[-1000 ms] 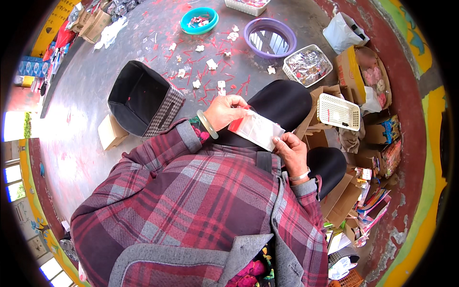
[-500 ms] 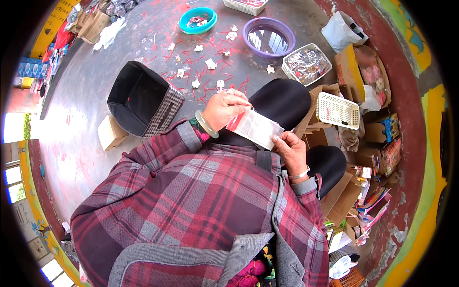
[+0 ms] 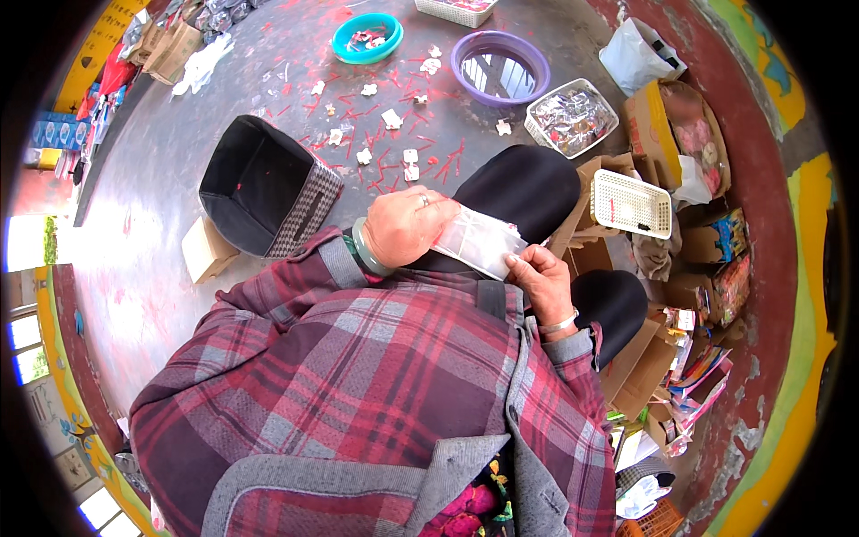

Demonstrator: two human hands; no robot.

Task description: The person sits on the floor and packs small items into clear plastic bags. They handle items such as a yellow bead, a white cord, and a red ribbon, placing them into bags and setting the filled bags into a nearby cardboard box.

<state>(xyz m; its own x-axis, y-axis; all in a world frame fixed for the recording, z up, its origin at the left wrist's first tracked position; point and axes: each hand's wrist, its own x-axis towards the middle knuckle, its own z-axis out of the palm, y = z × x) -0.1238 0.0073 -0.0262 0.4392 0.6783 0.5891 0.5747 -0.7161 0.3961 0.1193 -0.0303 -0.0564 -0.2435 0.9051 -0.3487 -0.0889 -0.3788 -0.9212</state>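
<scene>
Over my lap I hold a small clear plastic bag between both hands. My left hand is closed at its upper left end, where a bit of red edge shows beside the fingers. Thumb and fingers of my right hand pinch the bag's lower right corner. The back of my left hand hides part of the bag, and whether anything lies inside it I cannot make out.
On the floor ahead are a teal basin, a purple basin of water and a white basket of small packets. A black bin stands at left. Cardboard boxes and an upper white basket crowd my right.
My left hand has shifted slightly down and left and turned, its back now facing up over the bag's red end. The right hand stays at the bag's corner.
</scene>
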